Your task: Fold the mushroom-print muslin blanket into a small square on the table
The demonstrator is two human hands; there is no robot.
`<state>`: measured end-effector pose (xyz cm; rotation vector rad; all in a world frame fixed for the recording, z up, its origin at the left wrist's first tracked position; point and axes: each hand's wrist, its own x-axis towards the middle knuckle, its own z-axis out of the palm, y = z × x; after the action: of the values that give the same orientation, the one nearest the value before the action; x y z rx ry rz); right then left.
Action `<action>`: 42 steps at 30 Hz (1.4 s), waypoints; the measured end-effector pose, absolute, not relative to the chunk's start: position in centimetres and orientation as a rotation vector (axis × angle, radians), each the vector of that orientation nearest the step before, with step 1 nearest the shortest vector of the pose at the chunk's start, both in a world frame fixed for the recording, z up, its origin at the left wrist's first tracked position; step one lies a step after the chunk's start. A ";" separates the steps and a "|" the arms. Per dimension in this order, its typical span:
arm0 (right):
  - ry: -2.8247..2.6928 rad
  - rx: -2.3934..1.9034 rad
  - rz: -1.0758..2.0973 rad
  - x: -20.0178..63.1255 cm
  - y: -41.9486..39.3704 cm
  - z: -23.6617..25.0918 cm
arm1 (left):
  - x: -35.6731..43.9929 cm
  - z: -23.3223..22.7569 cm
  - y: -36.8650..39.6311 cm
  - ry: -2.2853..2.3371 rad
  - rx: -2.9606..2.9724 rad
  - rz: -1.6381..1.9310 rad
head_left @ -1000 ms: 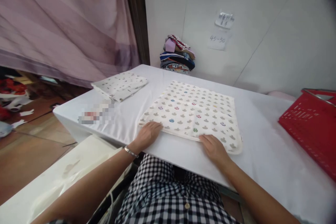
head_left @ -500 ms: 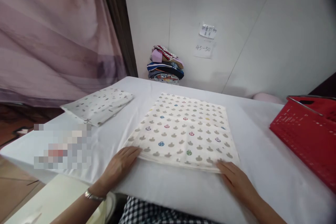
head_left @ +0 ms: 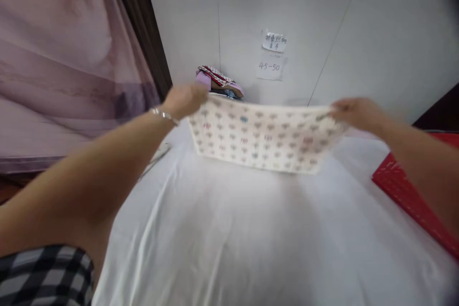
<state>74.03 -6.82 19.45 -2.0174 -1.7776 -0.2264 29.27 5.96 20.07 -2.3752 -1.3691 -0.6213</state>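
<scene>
A white cloth point(head_left: 256, 136) printed with grey, blue and red mushroom shapes is stretched between my two hands, its near edge raised over the table. My left hand point(head_left: 187, 100) is closed on its left corner. On the opposite corner, my right hand point(head_left: 355, 112) is pinched shut, a little blurred by motion. The cloth hangs down and away from my hands, with its lower edge near the white tablecloth point(head_left: 244, 220). Another white patterned cloth point(head_left: 156, 155) lies at the left, mostly hidden behind my left forearm.
A red basket point(head_left: 398, 181) stands at the right edge of the table, partly covered by my right arm. Folded fabrics point(head_left: 220, 81) are stacked against the wall behind. Two paper notes point(head_left: 270, 55) are stuck to the wall, and a pink curtain point(head_left: 53, 57) hangs at left.
Both hands have risen and moved forward from the table's near side, lifting the mushroom-print cloth, which lay flat before. Fingers that rested on its near corners are now closed on them.
</scene>
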 end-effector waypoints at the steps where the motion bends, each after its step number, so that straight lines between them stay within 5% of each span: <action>1: -1.672 -1.936 -0.431 74.3 -6.5 22.0 | 30.0 23.2 6.3 -1.334 -2.277 -0.609; 4: -1.545 -1.788 -0.715 73.5 -8.2 26.7 | 30.3 29.3 5.4 -1.154 -2.109 -0.742; 8: -1.624 -1.709 -0.810 72.3 -11.6 25.3 | 28.2 28.8 3.0 -1.099 -2.058 -0.771; 12: -1.880 -1.592 -0.755 72.7 -13.3 17.5 | 25.6 20.2 1.6 -1.148 -2.154 -0.574; 19: -2.297 -1.743 -0.174 69.8 -18.6 -1.6 | 22.8 -2.1 -5.0 -0.950 -2.670 -0.539; 22: -2.302 -1.797 -0.032 69.2 -21.1 -5.3 | 22.1 -6.2 -7.6 -0.996 -2.661 -0.581; 42: -2.351 -1.816 -0.184 64.4 -25.7 -7.2 | 19.5 -6.9 -14.2 -1.997 -2.385 -0.898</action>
<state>64.44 -25.73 -7.17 -1.8158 -2.3514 -0.1835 19.47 -14.19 -6.86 -2.3850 -1.9973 -0.8979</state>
